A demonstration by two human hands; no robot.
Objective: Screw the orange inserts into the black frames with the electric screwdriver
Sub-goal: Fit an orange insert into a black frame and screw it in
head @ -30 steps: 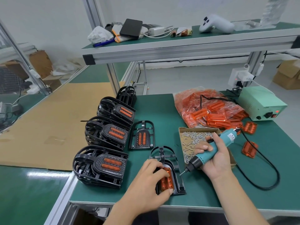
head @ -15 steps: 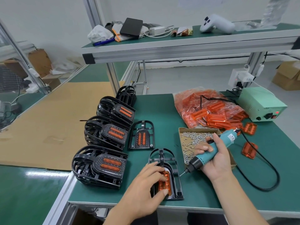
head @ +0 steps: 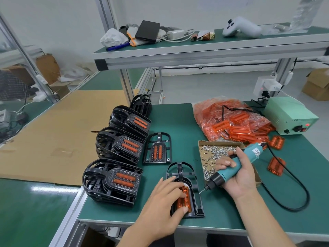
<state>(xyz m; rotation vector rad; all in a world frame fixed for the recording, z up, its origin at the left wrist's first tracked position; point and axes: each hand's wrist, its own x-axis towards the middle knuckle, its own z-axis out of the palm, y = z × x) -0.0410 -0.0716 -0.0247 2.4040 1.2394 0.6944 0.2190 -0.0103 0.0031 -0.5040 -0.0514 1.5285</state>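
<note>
A black frame (head: 179, 173) lies flat near the table's front edge with an orange insert (head: 185, 197) seated in it. My left hand (head: 162, 202) rests on that frame, fingers spread over the insert, thumb at its near end. My right hand (head: 237, 172) grips the teal electric screwdriver (head: 233, 169), its bit tip hovering just right of the frame's right side. A finished frame (head: 157, 148) lies flat behind. A cardboard tray of screws (head: 216, 154) sits under the screwdriver.
Stacks of finished black frames (head: 114, 182) line the left of the table. A bag of orange inserts (head: 231, 122) and loose inserts (head: 276, 166) lie at the right, by a green power supply (head: 290, 118). The black cord (head: 292, 189) loops at right. A shelf (head: 204, 50) hangs overhead.
My left hand slid the frame slightly and spread its fingers over the insert. The right hand and screwdriver have stayed nearly still.
</note>
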